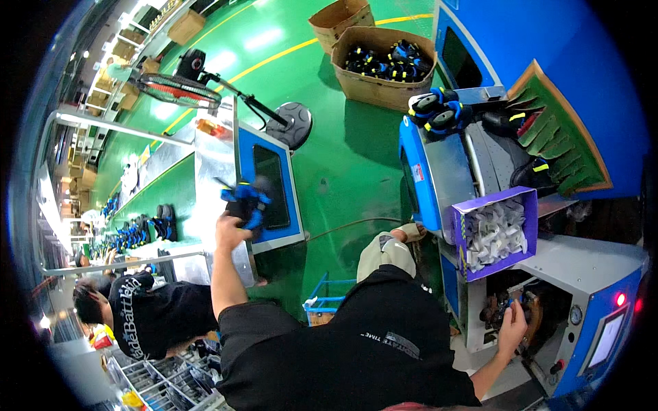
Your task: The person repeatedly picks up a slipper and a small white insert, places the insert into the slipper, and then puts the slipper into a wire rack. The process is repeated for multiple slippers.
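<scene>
My left hand [232, 233] is closed on a black and blue shoe [252, 205], held out to the left by the end of a metal-topped conveyor [218, 178]. The shoe is smeared by motion, and I cannot tell whether it is one or a pair. On the other side, my right hand [513, 327] reaches into the dark opening of a grey and blue machine [582, 264]. Its fingers are bent around a small dark part with some blue by it, too shadowed to name. Above that opening sits a purple box [460, 229] full of white crumpled pieces.
Several black and blue shoes [444, 120] lie on the machine's conveyor [490, 161], before a green strip curtain [558, 147]. Cardboard boxes [384, 99] of shoes and a fan base [291, 127] stand on the green floor. Another person [164, 315] works at left.
</scene>
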The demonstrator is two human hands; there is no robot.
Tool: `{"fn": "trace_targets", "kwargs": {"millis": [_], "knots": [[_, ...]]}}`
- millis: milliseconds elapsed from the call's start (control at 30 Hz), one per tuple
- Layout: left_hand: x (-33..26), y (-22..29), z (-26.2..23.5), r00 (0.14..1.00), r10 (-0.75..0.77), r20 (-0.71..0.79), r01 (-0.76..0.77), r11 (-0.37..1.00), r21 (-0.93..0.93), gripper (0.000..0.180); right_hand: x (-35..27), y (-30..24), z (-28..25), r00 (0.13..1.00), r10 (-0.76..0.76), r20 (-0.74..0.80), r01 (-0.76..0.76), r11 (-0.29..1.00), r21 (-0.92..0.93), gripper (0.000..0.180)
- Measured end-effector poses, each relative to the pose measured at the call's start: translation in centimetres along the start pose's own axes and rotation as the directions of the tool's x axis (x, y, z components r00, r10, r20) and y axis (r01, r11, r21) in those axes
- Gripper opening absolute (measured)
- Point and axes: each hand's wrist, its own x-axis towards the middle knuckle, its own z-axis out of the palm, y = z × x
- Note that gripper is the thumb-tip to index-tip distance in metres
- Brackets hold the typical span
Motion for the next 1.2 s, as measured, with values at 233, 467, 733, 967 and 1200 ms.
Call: {"fn": "trace_targets", "kwargs": {"millis": [233,467,733,967,1200], "knots": [[8.1,4.9,1.3,0.632,-0.699,-0.335,0.686,0.705,-0.178,0.042,1.4,-3.5,-5.8,0.767,-0.409,-0.495,0.361,0.912,-0.193,0.034],[14.7,54.8,20.8,0.756,0.648,0.094,-0.434,0.603,-0.669,0.037,9.1,-3.9,-12.9,0.319,-0.608,-0.727,-0.075,0.748,-0.659,0.043],[15.1,99.5,27.0,0.614,0.729,0.302,-0.310,0.574,-0.758,0.086,10.7,0.2,-11.1,0.236,-0.686,-0.688,-0.320,0.614,-0.722,0.055],[19.7,99.6,29.9,0.622,0.739,0.260,-0.380,0.575,-0.725,0.082,11.3,1.1,-11.1,0.269,-0.659,-0.702,-0.337,0.618,-0.710,0.061],[17.3,83.3,15.3,0.510,0.813,0.281,-0.080,0.370,-0.926,0.045,8.8,-4.5,-8.7,0.413,-0.293,-0.862,-0.262,0.868,-0.421,0.056]]}}
